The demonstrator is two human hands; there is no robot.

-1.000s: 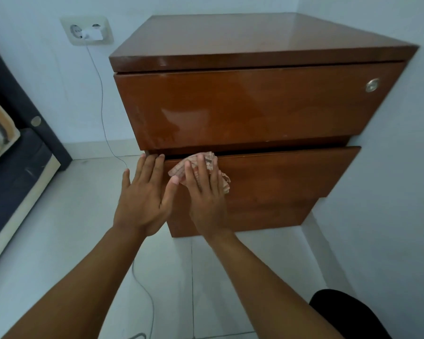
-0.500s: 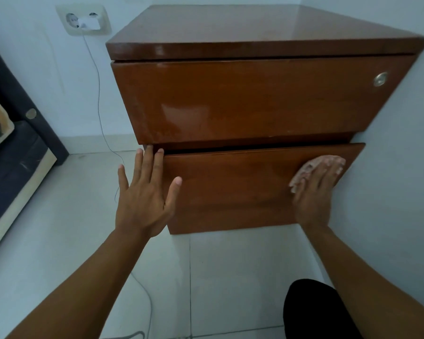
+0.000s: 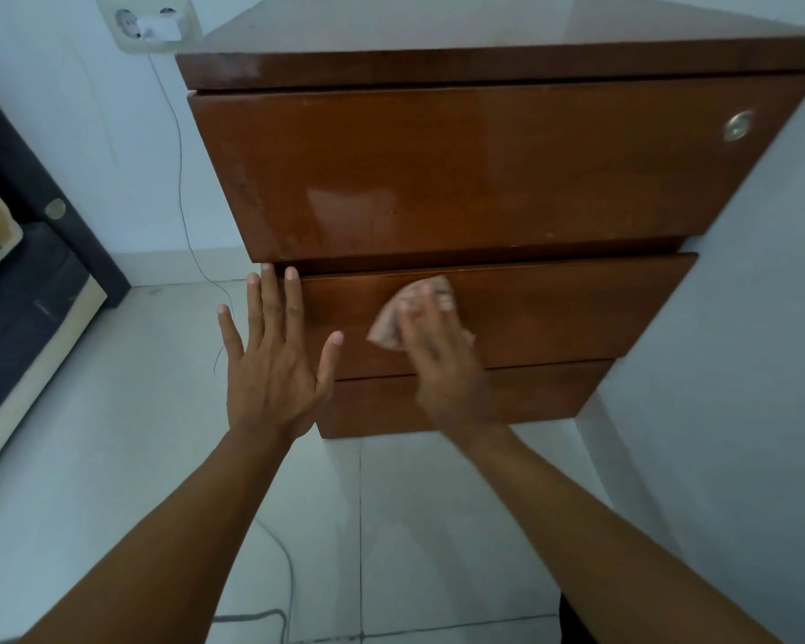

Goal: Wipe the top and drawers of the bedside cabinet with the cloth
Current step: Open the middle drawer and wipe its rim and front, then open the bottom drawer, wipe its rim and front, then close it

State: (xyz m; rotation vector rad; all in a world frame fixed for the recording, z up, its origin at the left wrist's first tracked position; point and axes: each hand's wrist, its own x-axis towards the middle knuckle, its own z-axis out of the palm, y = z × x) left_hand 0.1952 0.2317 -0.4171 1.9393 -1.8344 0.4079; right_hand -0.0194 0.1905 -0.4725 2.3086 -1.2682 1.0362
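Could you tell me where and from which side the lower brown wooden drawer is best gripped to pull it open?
Probably grip the lower brown wooden drawer by its top edge, coming from above: a dark gap shows there, and no handle is visible.

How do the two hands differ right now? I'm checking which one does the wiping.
The right hand presses the cloth flat against the lower drawer; the left hand holds nothing. The left hand is spread at that drawer's left edge, while the right hand sits further in on its front. The right hand looks motion-blurred; the left hand is sharp. Both lie palm-forward, fingers up.
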